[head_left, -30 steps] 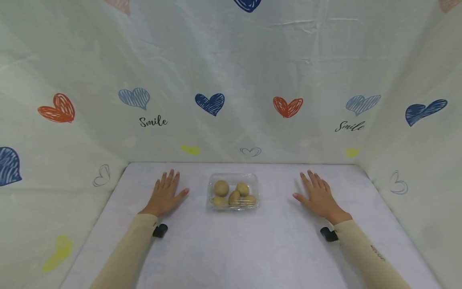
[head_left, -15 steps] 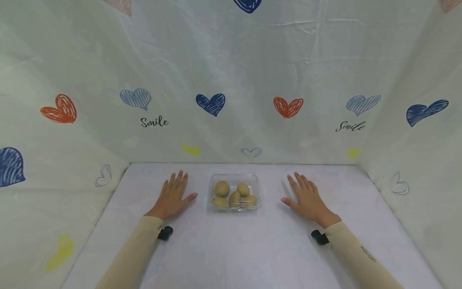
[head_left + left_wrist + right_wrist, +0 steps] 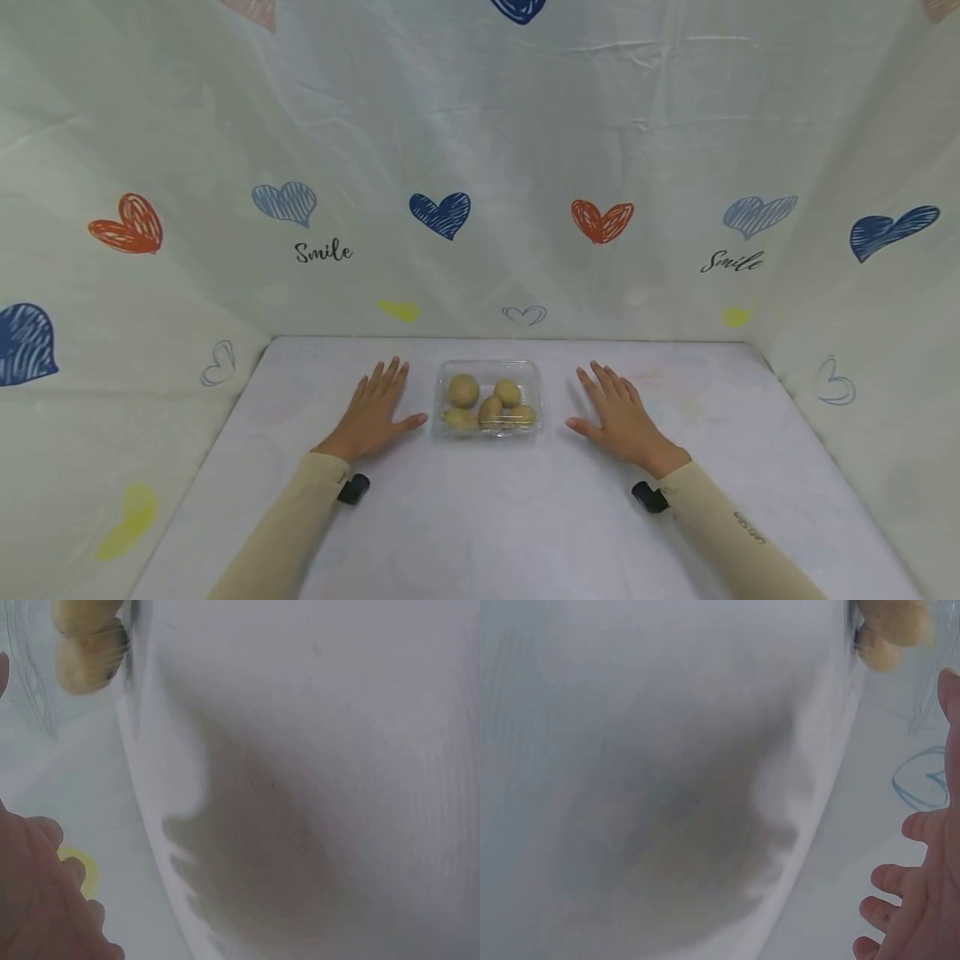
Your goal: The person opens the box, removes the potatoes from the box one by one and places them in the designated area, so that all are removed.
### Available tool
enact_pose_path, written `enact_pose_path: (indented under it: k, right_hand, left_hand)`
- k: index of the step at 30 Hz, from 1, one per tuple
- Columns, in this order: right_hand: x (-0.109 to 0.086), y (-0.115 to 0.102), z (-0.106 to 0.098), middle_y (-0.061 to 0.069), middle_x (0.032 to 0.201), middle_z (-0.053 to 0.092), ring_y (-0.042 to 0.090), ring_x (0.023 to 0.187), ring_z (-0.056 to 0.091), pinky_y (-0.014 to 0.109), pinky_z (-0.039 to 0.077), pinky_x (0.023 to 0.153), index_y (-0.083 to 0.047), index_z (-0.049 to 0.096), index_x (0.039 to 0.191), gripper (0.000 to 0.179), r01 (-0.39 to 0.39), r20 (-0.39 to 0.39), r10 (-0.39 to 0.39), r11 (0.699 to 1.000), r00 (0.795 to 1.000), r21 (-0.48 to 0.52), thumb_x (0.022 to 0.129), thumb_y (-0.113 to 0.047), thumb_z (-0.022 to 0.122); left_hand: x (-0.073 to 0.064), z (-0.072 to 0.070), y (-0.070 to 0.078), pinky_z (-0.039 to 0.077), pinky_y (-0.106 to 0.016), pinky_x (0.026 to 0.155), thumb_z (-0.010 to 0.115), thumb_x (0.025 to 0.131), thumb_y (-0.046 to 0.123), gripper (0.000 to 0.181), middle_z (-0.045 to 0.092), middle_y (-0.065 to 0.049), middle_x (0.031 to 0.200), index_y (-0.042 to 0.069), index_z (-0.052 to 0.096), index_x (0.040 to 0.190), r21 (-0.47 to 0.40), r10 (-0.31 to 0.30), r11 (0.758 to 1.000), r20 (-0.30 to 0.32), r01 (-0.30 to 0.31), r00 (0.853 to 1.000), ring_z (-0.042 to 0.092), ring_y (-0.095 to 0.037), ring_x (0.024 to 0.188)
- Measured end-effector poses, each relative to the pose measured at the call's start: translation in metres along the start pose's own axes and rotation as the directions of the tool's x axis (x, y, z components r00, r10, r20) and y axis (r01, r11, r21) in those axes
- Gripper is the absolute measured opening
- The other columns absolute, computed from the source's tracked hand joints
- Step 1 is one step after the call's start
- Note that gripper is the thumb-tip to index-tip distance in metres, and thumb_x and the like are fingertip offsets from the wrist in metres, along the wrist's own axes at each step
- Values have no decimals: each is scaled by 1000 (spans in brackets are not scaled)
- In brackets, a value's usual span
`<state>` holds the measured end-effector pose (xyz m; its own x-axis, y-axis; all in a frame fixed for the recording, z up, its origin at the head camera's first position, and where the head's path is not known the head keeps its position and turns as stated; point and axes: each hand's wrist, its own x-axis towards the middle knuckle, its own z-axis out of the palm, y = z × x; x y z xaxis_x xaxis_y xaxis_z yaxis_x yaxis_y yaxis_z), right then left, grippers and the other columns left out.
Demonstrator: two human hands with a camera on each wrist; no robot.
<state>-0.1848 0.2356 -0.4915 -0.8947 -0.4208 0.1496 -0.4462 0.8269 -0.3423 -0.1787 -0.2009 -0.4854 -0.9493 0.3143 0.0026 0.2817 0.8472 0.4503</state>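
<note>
A clear plastic box holds several yellowish-brown potatoes of differing sizes near the far middle of the table. Left of it hovers my left hand, fingers spread and straight, its thumb pointing at the box's near left side. My right hand is on the opposite side, also spread, with its thumb tip a short way from the box. Neither hand holds anything. In the left wrist view the left palm stands above its shadow, and in the right wrist view the right palm does likewise.
The white-covered table ends at a cloth wall printed with hearts and the word "Smile". Similar cloth hangs on both sides. A small black device sits at the left wrist and another black device at the right.
Both hands have moved inward toward the box from either side, and slightly nearer the person. The box and potatoes stay in place on the table.
</note>
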Motion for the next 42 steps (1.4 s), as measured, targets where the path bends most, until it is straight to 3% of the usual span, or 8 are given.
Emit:
enact_pose_path:
  k: [13,20,32,42]
  right_hand:
    - [6,-22,6,31,169,25,53,154,25,71,20,121,0,31,164,87,37,34,-36,999,999,-16,100,-45,69]
    - [5,-27,10,31,167,28,53,152,29,71,23,121,0,32,164,89,63,2,-63,998,998,-15,99,-48,70]
    - [8,-50,10,31,165,31,53,149,32,71,27,118,2,32,163,91,123,-4,-123,992,992,8,98,-48,71]
    - [11,-63,16,30,165,32,51,149,34,69,30,118,2,34,163,91,107,19,-107,994,994,0,97,-46,74]
  left_hand:
    - [-1,10,11,5,-64,129,68,98,55,104,7,-21,176,0,14,168,-1,66,998,22,-66,998,5,-46,161]
    - [-3,11,21,8,-65,128,69,95,57,106,11,-22,175,-1,17,167,-7,107,994,7,-107,994,10,-47,160]
    - [-2,14,34,9,-63,129,70,94,58,107,12,-20,175,0,18,167,7,101,995,20,-101,995,11,-45,161]
    - [-2,19,35,16,-65,127,68,96,55,101,18,-23,174,-2,24,166,23,117,993,0,-117,993,17,-47,159]
